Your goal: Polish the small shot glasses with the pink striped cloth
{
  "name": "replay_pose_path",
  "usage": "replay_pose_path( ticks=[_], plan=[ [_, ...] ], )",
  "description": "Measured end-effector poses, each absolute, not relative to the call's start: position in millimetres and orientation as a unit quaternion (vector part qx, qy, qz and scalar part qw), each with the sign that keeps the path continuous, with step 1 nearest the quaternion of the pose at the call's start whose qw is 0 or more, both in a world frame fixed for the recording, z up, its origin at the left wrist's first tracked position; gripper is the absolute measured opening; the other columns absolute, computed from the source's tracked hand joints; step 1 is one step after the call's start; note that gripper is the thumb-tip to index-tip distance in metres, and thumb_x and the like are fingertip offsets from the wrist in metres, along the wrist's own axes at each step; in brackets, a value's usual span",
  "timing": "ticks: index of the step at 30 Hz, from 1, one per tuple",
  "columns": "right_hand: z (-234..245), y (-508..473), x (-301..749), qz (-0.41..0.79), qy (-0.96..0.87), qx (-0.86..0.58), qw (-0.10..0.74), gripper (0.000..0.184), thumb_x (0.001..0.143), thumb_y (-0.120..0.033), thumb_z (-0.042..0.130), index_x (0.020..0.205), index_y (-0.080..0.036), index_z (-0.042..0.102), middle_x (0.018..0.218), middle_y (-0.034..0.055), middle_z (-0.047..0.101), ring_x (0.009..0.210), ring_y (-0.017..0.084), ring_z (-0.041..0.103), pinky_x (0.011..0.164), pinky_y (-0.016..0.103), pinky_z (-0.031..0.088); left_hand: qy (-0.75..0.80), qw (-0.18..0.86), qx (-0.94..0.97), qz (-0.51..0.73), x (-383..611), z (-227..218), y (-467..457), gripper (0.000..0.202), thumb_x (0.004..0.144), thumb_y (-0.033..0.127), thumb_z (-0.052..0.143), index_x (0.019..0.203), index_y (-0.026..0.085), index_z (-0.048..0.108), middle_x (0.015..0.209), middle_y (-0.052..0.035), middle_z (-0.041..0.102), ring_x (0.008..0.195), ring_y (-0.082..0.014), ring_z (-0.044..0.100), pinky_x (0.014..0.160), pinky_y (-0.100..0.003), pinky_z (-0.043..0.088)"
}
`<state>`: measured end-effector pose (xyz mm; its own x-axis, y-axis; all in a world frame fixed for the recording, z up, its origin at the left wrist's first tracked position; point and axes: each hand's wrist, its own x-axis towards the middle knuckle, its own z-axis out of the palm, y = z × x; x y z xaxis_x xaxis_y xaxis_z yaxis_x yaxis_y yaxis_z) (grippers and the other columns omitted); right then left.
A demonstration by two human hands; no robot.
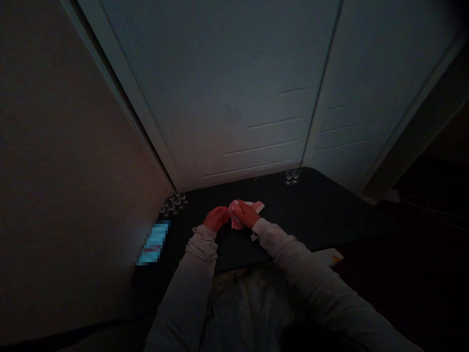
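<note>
Over the middle of the dark table (293, 215), my two hands meet at a pale pink cloth (237, 222). My right hand (247, 214) is closed around this cloth, and a folded end sticks out to its right. Close against the cloth's left side, my left hand (217, 218) has its fingers curled together. Whatever those fingers hold is small and mostly hidden; the dim light does not let me make it out.
Several small stemmed glasses (174, 203) cluster at the table's left back corner. Two similar glasses (292, 177) stand near the back edge on the right. A lit, pixelated screen (154, 243) lies at the left. White panels (234, 88) rise behind the table.
</note>
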<state>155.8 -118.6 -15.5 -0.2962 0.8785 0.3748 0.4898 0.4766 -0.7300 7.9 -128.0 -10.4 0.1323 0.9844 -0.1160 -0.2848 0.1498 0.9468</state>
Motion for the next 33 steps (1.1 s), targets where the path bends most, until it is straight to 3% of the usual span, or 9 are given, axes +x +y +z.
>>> replay_pose_path(
  ticks=[18, 33],
  plan=[
    [-13.4, -120.9, 155.2, 0.237, -0.772, -0.449, 0.381, 0.017, 0.076, -0.029, 0.034, 0.082, -0.016, 0.043, 0.074, 0.0035, 0.051, 0.068, 0.014, 0.045, 0.063, 0.026, 0.034, 0.413, 0.629, 0.422, 0.506, 6.5, -12.3, -126.7, 0.031, 0.052, 0.031, 0.066, 0.072, 0.012, 0.052, 0.056, -0.0005, 0.054, 0.046, -0.0066, 0.046, 0.044, -0.020, 0.032],
    [-17.0, -118.3, 155.0, 0.249, -0.767, -0.457, 0.375, 0.031, 0.069, -0.032, 0.046, 0.095, -0.014, 0.045, 0.085, 0.0073, 0.054, 0.076, 0.016, 0.048, 0.068, 0.028, 0.035, 0.412, 0.632, 0.415, 0.509, 6.4, -14.6, -125.4, 0.031, 0.055, 0.033, 0.065, 0.074, 0.012, 0.052, 0.056, 0.0000, 0.054, 0.044, -0.0061, 0.046, 0.043, -0.020, 0.031]
  ],
)
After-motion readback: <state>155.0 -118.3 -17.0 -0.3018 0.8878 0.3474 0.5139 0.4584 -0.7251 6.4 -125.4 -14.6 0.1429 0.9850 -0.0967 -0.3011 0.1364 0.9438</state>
